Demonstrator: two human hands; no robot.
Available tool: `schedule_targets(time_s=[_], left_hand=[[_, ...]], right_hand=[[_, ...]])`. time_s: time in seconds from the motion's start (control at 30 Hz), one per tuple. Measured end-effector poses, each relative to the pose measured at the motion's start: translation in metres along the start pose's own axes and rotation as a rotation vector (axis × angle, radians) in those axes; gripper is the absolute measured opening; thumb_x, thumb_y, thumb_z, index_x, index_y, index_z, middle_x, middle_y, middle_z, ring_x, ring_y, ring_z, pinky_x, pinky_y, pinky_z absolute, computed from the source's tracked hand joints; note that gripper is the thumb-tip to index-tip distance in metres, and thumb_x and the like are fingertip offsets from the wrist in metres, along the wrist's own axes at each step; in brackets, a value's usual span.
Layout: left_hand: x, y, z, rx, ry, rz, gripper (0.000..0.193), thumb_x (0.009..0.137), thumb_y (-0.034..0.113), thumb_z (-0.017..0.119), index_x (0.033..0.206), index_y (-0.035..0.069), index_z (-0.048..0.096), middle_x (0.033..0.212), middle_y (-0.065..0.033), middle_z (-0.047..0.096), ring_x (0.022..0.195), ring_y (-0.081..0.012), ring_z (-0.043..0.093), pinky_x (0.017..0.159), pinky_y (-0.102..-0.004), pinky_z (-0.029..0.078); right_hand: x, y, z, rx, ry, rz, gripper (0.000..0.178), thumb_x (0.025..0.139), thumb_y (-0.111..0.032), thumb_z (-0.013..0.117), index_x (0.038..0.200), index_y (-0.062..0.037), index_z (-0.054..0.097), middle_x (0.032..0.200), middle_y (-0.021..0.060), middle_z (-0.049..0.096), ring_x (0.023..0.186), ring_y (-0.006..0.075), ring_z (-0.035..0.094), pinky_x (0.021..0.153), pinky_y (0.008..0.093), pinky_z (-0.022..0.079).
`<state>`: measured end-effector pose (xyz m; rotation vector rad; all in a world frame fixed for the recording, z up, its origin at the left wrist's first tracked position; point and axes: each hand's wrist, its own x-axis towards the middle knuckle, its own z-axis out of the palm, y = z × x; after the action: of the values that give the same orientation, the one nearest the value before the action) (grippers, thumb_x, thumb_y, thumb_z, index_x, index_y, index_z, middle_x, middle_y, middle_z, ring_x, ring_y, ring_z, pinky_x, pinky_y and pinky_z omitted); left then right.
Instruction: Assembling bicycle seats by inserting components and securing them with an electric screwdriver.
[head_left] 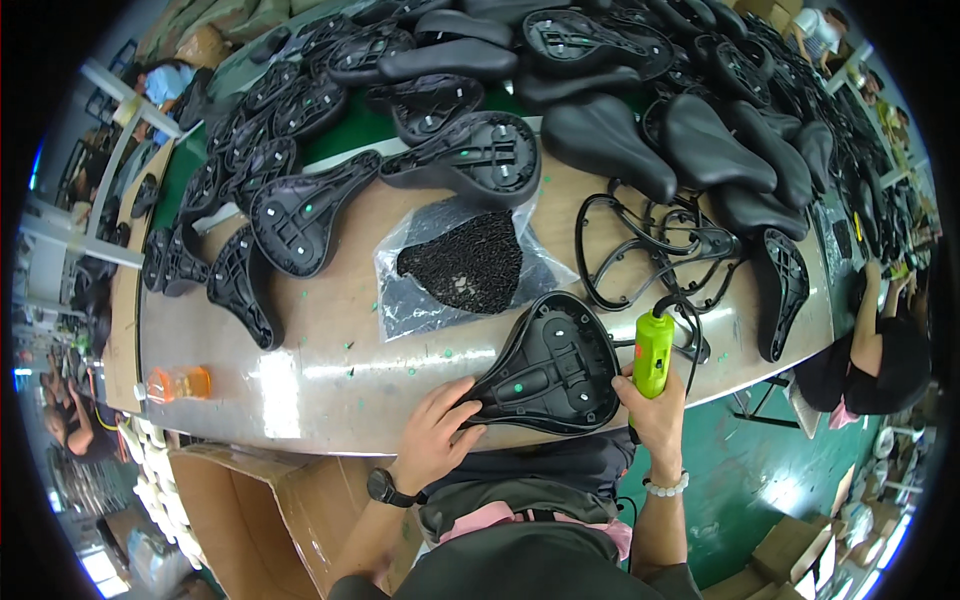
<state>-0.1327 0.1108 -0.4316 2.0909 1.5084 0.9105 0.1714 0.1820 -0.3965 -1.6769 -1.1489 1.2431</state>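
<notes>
A black bicycle saddle [556, 368] lies underside up at the near edge of the table, showing its ribbed shell and a green dot. My left hand [437, 428] grips its narrow nose, fingers bent over the edge. At the saddle's wide end, my right hand [657, 412] is wrapped round a yellow-green electric screwdriver [653, 352], held upright with a black cord leaving its top. My palm hides its lower end. Beyond the saddle, a clear plastic bag [400, 318] holds small black pieces [470, 262]. Black loop-shaped frames [600, 285] lie tangled behind the screwdriver.
Many black saddles [715, 140] are heaped across the far side. More upturned saddles [305, 215] stand at the left. An orange bottle [180, 384] lies near the left edge. Below the table is an open cardboard box [225, 465]. Another person [870, 350] works at the right.
</notes>
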Motion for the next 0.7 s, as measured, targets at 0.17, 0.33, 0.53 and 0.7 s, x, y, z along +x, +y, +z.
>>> schedule_targets(time_s=[0.17,0.33,0.53,0.7], left_hand=[[-0.016,-0.003,-0.001,-0.089,0.04,-0.217,0.052,0.078,0.021,0.081,0.12,0.002,0.059,0.131,-0.017,0.061,0.116,-0.0376,0.06,0.096,-0.0433,0.05],[-0.032,-0.017,0.003,-0.134,0.086,-0.255,0.062,0.074,0.021,0.084,0.127,0.002,0.058,0.129,-0.0177,0.062,0.114,-0.0374,0.061,0.096,-0.0426,0.05],[-0.025,-0.023,0.001,-0.22,0.09,-0.249,0.058,0.077,0.027,0.083,0.125,0.002,0.06,0.128,-0.0147,0.063,0.113,-0.0345,0.062,0.092,-0.0412,0.053],[-0.005,-0.031,0.012,-0.296,0.093,-0.16,0.056,0.078,0.029,0.081,0.125,0.004,0.061,0.125,-0.0132,0.064,0.11,-0.0327,0.062,0.091,-0.039,0.053]], right_hand=[[0.001,-0.005,0.013,-0.266,0.066,-0.038,0.042,0.075,-0.013,0.08,0.109,0.0033,0.062,0.087,0.0089,0.067,0.077,0.0154,0.061,0.073,0.0315,0.051],[0.0,-0.013,0.018,-0.324,0.09,-0.037,0.044,0.076,-0.013,0.079,0.113,0.0034,0.061,0.086,0.0096,0.067,0.076,0.0161,0.06,0.073,0.0319,0.051],[0.001,-0.013,0.01,-0.388,0.094,-0.044,0.041,0.077,-0.011,0.077,0.113,0.0009,0.063,0.084,0.006,0.066,0.073,0.0143,0.061,0.069,0.0291,0.05],[-0.021,-0.036,-0.021,0.456,-0.054,-0.158,0.065,0.082,-0.044,0.076,0.126,-0.0021,0.051,0.075,0.0043,0.056,0.061,0.0145,0.055,0.056,0.0295,0.045]])
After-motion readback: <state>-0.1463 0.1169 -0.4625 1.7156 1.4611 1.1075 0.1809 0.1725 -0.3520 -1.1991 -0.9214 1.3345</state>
